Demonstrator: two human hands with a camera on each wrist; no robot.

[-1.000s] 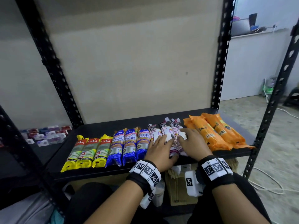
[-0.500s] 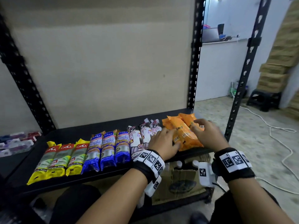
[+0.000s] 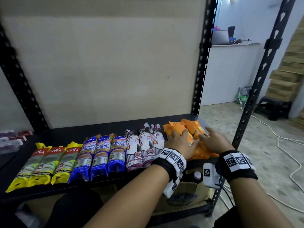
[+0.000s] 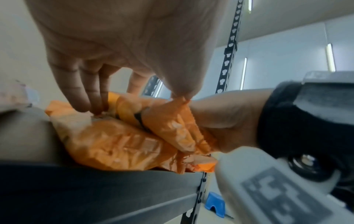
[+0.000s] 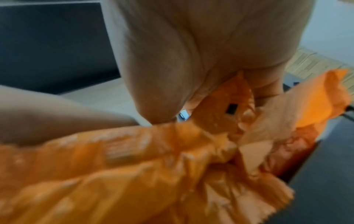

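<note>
Orange packets point(image 3: 189, 129) lie in a loose pile at the right end of the black shelf point(image 3: 98, 129). My left hand point(image 3: 180, 142) rests on the pile's left side with straight fingers point(image 4: 82, 97) pressing down on a packet point(image 4: 114, 141). My right hand point(image 3: 213, 141) lies flat on the right side with its fingers spread. In the blurred right wrist view my palm point(image 5: 191, 60) covers the crumpled orange packets point(image 5: 114, 166). To the left lie neat rows of white and purple packets point(image 3: 143, 148), blue packets point(image 3: 100, 155) and yellow and red packets point(image 3: 44, 165).
Black slotted posts point(image 3: 203, 63) point(image 3: 261, 71) frame the shelf's right end, close to my right hand. A cardboard box point(image 3: 189, 195) sits on the lower level. White cables point(image 3: 287, 145), a dark stool point(image 3: 273, 109) and stacked cartons point(image 3: 289, 71) are on the floor to the right.
Both hands moved right, from the white and purple packets onto the orange ones. The orange packets now lie closer together. The head view has turned right.
</note>
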